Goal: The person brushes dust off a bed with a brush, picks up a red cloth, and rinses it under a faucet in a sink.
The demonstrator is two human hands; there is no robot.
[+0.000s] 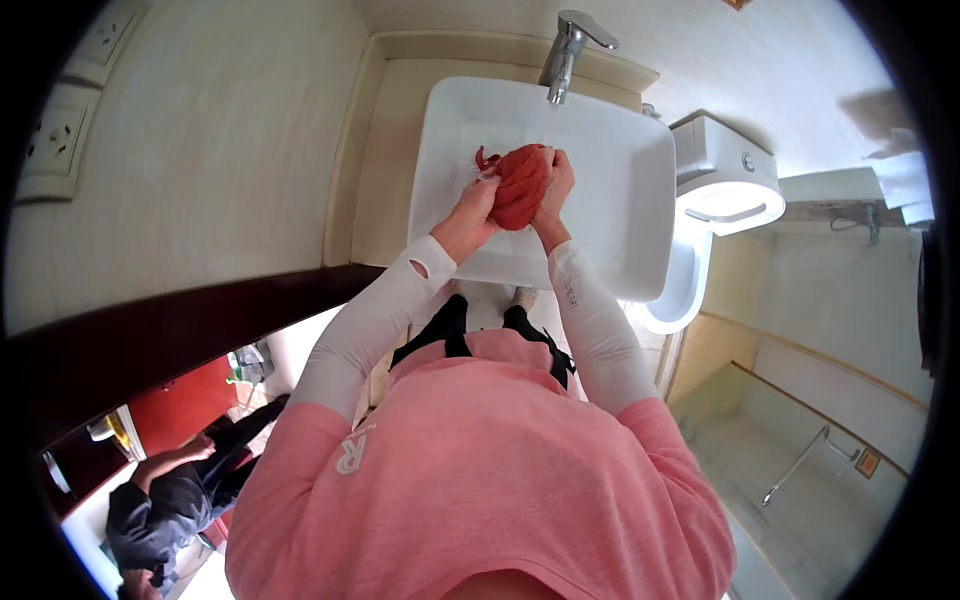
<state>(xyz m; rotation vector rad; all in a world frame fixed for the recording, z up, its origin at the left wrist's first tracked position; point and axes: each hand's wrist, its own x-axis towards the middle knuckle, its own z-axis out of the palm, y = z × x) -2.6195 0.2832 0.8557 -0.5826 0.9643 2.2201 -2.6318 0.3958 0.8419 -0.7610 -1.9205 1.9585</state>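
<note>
A bunched red cloth (520, 187) is held between my two hands over the white washbasin (622, 195). My left hand (474, 210) grips its left side, with a small end of the cloth poking out above the fingers. My right hand (556, 184) presses against the right side, its fingers curled. Above the basin's back rim stands a chrome faucet (562, 60); whether water runs from it I cannot tell. White sleeves cover both forearms.
Right of the basin is a toilet with a white cistern (686, 146) and a raised seat (731, 202). Wall sockets (56, 139) are at the far left. Another person (165, 495) in dark clothes sits at the lower left, near a red panel (184, 405). A metal handle (795, 465) shows lower right.
</note>
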